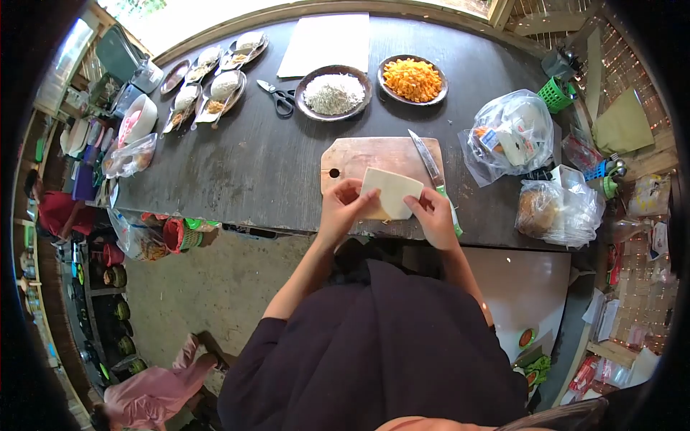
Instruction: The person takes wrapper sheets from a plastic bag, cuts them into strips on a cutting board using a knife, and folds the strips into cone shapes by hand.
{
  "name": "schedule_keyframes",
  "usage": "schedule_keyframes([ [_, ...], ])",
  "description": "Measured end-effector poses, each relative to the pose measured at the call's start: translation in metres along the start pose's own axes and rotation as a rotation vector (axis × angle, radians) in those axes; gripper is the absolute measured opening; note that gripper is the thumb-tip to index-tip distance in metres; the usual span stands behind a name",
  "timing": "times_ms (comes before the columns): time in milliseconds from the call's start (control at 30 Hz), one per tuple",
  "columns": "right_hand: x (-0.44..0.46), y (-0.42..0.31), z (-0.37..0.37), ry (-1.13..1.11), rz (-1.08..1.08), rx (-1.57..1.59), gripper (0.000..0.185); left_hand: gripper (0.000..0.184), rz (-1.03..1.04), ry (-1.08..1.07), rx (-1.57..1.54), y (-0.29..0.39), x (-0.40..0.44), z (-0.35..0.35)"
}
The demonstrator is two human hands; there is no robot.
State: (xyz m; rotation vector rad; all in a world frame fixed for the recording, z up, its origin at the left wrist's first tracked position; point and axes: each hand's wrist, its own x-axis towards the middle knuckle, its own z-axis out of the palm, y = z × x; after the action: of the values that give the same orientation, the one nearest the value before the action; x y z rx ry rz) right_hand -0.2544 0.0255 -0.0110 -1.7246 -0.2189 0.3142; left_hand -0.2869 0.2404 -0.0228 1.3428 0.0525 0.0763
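Stretching across the upper half of the frame, a dark bench is carrying food and tools. Near the centre, the left hand and the right hand are holding up a pale square over the front edge of a wooden board. Left fingers are pinching its left side, thumb lying on the face; right fingers are pinching its lower right corner the same way. Whether the square is touching the board, I cannot tell. Beside it, a knife is lying along the board's right side, its green handle pointing toward the bench edge. At upper centre, one plate is holding white shreds and another plate is holding orange bits. Scissors are lying just left of the shreds, below a white sheet. Plastic bags are sitting at right. At lower left, a person in pink is bending.
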Motion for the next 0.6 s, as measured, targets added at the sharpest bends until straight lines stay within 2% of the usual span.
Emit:
schedule_keyframes([
  [67, 0.018, 0.009, 0.002, 0.017, -0.158, 0.041, 0.013, 0.014, 0.017, -0.015, 0.062, 0.004, 0.016, -0.002],
  [133, 0.031, -0.005, 0.005, 0.059, -0.182, 0.125, 0.011, 0.013, 0.132, -0.017, 0.058, 0.006, 0.033, -0.001],
  [167, 0.037, -0.009, 0.003, 0.131, -0.294, -0.044, 0.01, 0.013, 0.134, -0.015, 0.059, 0.008, 0.039, -0.002],
  [200, 0.041, -0.013, 0.002, 0.204, -0.403, -0.214, 0.01, 0.011, 0.242, 0.019, 0.216, 0.014, 0.043, -0.002],
  [233, 0.042, -0.018, 0.002, 0.237, -0.405, -0.251, 0.01, 0.01, 0.347, 0.051, 0.373, 0.019, 0.044, -0.001],
  [267, 0.044, -0.015, -0.001, 0.237, -0.402, -0.251, 0.01, 0.01, 0.344, 0.051, 0.373, 0.021, 0.043, -0.002],
  [333, 0.047, -0.001, -0.009, 0.193, -0.675, -0.539, 0.016, 0.01, 0.494, 0.005, 0.71, 0.024, 0.037, -0.008],
  [467, 0.027, 0.029, -0.009, 0.112, -0.609, -0.686, 0.019, 0.012, 0.516, -0.098, 0.919, -0.023, 0.02, -0.028],
  [600, 0.019, 0.031, -0.008, 0.154, -0.642, -0.759, 0.014, 0.012, 0.554, -0.098, 0.894, -0.029, 0.014, -0.025],
])
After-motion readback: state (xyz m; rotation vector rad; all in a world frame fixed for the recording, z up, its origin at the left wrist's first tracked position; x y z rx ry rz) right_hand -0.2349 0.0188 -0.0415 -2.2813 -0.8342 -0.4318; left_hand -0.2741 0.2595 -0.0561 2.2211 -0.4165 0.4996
